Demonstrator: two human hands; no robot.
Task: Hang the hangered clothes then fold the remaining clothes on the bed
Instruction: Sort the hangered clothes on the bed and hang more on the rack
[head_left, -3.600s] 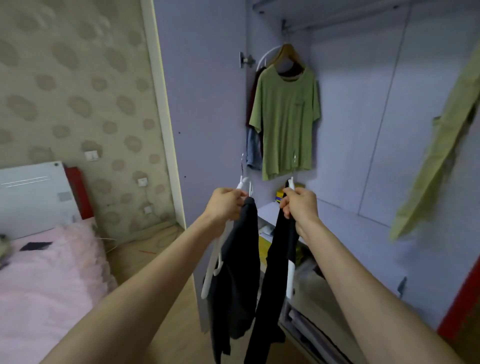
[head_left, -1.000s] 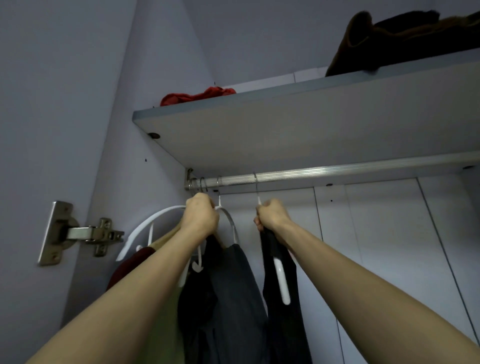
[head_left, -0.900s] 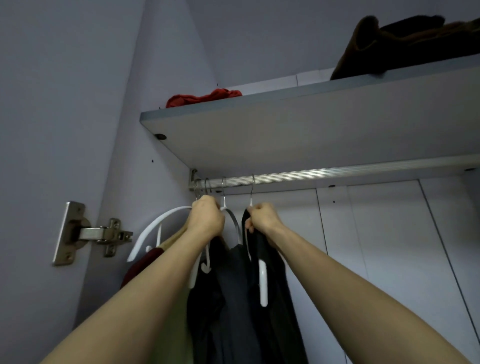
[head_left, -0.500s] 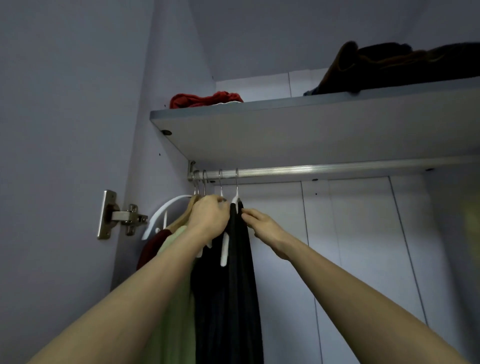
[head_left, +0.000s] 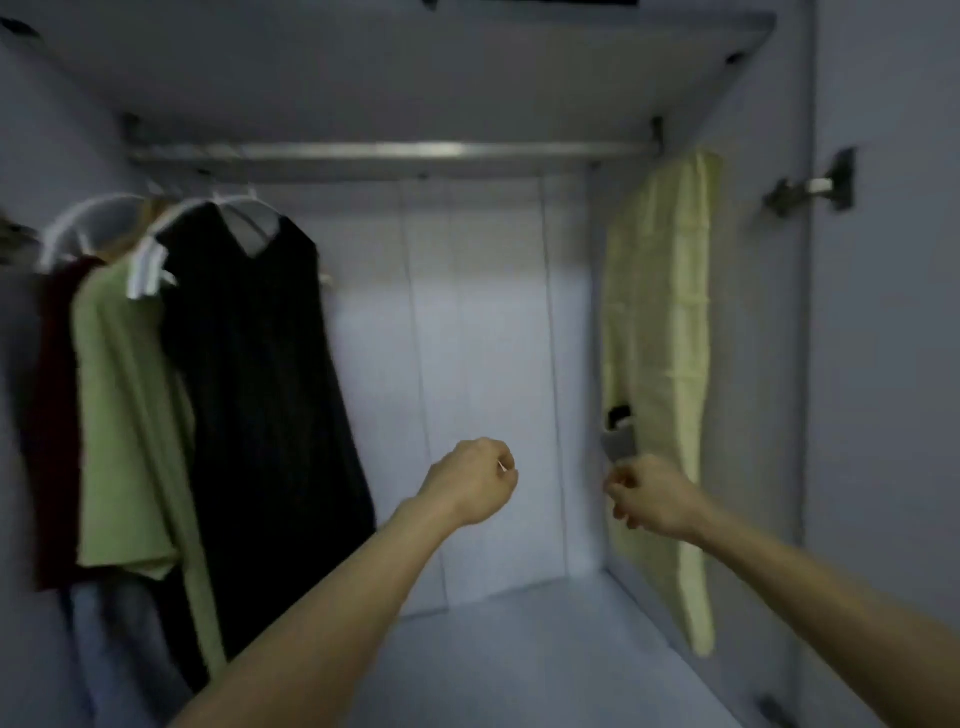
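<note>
The black clothes (head_left: 260, 389) hang on white hangers (head_left: 244, 208) from the metal rail (head_left: 389, 151) at the wardrobe's left end. They sit beside a green shirt (head_left: 124, 415) and a dark red garment (head_left: 54, 415). My left hand (head_left: 470, 480) is in mid-air right of the black clothes, curled into a fist and holding nothing. My right hand (head_left: 649, 499) is further right, fingers loosely curled and empty, in front of a pale yellow cloth (head_left: 660, 338). The bed is out of view.
The pale yellow cloth hangs down the wardrobe's right side wall. A door hinge (head_left: 810, 187) is on the right panel. A shelf (head_left: 415, 67) spans above the rail. The wardrobe's inner floor board (head_left: 519, 649) lies below my arms.
Both hands have let go of the hangers and dropped away from the rail. The black clothes now hang free, and my view has swung down and to the right.
</note>
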